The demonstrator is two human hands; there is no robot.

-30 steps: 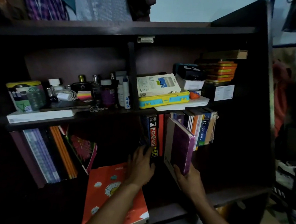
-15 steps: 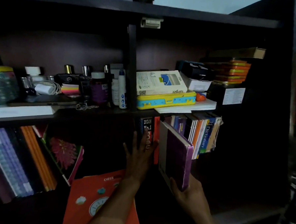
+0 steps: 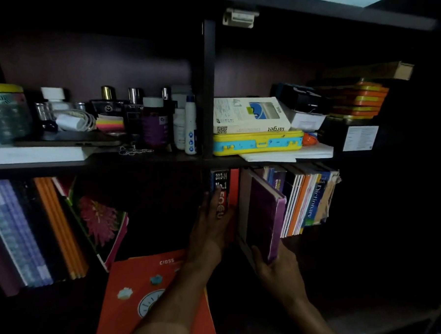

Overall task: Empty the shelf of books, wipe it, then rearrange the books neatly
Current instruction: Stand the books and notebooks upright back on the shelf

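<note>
While the lower shelf (image 3: 359, 324) is still loaded with books, the step in hand looks like either clearing or re-filing — I cannot tell which from this view alone. A row of upright books (image 3: 304, 202) stands in the right compartment under the cluttered upper shelf (image 3: 163, 157), more lean at far left, and an orange workbook (image 3: 141, 290) lies flat at the front. Next, I judge, the purple-covered book (image 3: 264, 217) must either slide squarely into the gap beside the row or come clear of it without dragging its neighbours. The left hand (image 3: 211, 225) presses with fairly straight fingers against the dark book marked 2013-14 (image 3: 220, 182), steadying it. The right hand (image 3: 275, 269) grips the purple-covered book at its lower corner, tilted, fingers curled round its edge.
</note>
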